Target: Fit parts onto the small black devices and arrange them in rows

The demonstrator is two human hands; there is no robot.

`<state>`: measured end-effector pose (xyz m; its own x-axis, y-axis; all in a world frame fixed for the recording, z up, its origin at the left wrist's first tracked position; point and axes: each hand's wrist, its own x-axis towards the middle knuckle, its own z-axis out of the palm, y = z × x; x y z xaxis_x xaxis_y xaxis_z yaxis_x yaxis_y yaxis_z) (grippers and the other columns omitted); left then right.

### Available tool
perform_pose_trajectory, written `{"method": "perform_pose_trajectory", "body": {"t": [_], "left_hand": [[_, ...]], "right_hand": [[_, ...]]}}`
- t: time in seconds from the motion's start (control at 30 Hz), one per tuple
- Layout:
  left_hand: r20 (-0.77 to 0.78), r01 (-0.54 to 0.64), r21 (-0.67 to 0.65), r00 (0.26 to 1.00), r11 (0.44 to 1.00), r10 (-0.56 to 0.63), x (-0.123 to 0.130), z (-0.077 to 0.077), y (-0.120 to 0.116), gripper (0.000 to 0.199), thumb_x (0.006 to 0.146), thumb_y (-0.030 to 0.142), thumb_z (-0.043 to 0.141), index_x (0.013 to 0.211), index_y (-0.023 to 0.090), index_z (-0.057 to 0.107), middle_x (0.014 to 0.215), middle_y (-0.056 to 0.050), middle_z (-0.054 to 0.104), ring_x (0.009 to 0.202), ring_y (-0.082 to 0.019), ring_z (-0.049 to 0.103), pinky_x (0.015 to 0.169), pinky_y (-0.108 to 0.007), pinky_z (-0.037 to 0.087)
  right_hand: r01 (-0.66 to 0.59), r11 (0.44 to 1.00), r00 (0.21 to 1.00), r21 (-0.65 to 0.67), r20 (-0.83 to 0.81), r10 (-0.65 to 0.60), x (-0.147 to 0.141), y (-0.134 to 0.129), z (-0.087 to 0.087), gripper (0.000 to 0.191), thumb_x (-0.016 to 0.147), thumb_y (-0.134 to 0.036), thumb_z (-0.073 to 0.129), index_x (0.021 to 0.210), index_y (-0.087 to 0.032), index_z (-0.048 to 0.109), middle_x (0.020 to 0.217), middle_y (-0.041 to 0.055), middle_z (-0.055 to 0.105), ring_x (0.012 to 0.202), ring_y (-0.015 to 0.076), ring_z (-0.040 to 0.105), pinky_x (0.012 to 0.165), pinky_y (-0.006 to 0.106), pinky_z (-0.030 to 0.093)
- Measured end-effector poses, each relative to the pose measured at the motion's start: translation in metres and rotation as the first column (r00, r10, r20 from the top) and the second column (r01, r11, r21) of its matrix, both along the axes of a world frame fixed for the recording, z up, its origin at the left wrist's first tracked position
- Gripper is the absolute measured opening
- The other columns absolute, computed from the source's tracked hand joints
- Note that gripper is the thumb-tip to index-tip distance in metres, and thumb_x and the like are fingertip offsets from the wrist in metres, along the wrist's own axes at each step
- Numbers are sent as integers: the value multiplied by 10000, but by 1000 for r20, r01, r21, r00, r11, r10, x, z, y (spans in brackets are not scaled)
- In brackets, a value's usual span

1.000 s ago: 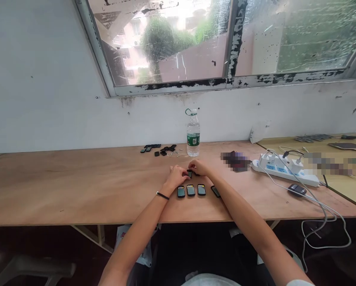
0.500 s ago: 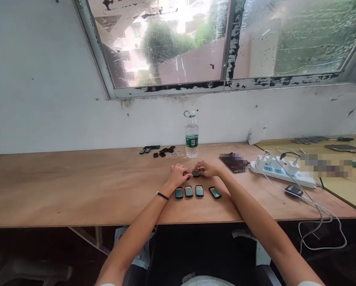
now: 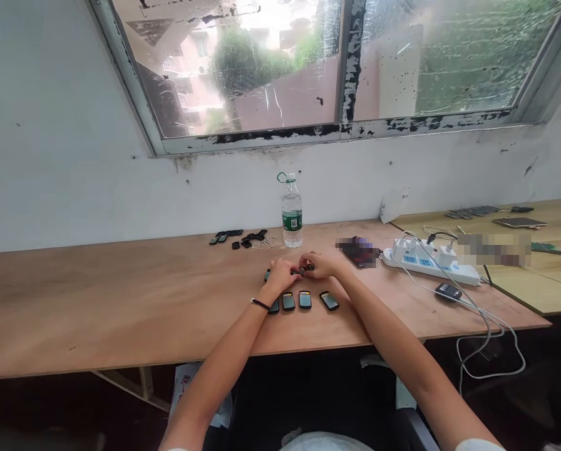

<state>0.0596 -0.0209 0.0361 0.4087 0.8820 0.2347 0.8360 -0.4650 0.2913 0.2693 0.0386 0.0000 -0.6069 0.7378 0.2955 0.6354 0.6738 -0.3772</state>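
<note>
Near the front edge of the table [image 3: 121, 313], a row of small dark devices [image 3: 303, 300] is laid out with their screens up, the rightmost one turned slightly askew. Just behind that row, one more small black device [image 3: 303, 270] is pinched between the left hand [image 3: 282, 275] and the right hand [image 3: 322, 264], both closed narrowly on it from either side, fingertips nearly meeting; what exactly is being done to it is too small to tell. A dark band is worn on the left wrist. For the handling to go well, the piece is best kept low over the table and gripped by its edges, so that the screen is not smeared and the row below is not knocked. Further back, loose black parts [image 3: 243, 237] are scattered beside a water bottle [image 3: 292, 213] near the back edge. Toward the right end, a white power strip [image 3: 426, 263] with trailing cables is set
</note>
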Motion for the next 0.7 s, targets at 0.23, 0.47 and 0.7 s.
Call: {"method": "perform_pose_trajectory", "body": {"t": [0.23, 0.47, 0.7], "left_hand": [[28, -23, 15, 999, 1000, 23, -1, -7, 3, 107, 865, 332, 822, 946, 273, 860, 972, -68, 805, 1123, -322, 631, 1009, -453, 389], [33, -1, 28, 999, 1000, 0, -1, -9, -1, 135, 877, 355, 814, 996, 310, 857, 943, -64, 801, 1098, -324, 640, 995, -448, 390], [38, 4, -8, 999, 1000, -4, -1, -5, -8, 126, 892, 320, 791, 995, 289, 857, 1001, -51, 813, 1125, -324, 637, 1020, -461, 388]], "right_hand": [[32, 999, 999, 6, -5, -32, -4, 4, -1, 278, 747, -237, 771, 963, -184, 605, 1025, 69, 695, 971, 224, 616, 857, 307, 467], [-106, 992, 981, -69, -168, 93, -6, -2, -2, 122, 784, -170, 677, 898, -184, 636, 904, 27, 699, 816, 162, 610, 738, 251, 475], [-18, 998, 969, -63, -248, 2, -12, 0, 4, 155, 831, -82, 629, 907, -173, 729, 919, 41, 748, 866, 172, 667, 791, 261, 521]]}}
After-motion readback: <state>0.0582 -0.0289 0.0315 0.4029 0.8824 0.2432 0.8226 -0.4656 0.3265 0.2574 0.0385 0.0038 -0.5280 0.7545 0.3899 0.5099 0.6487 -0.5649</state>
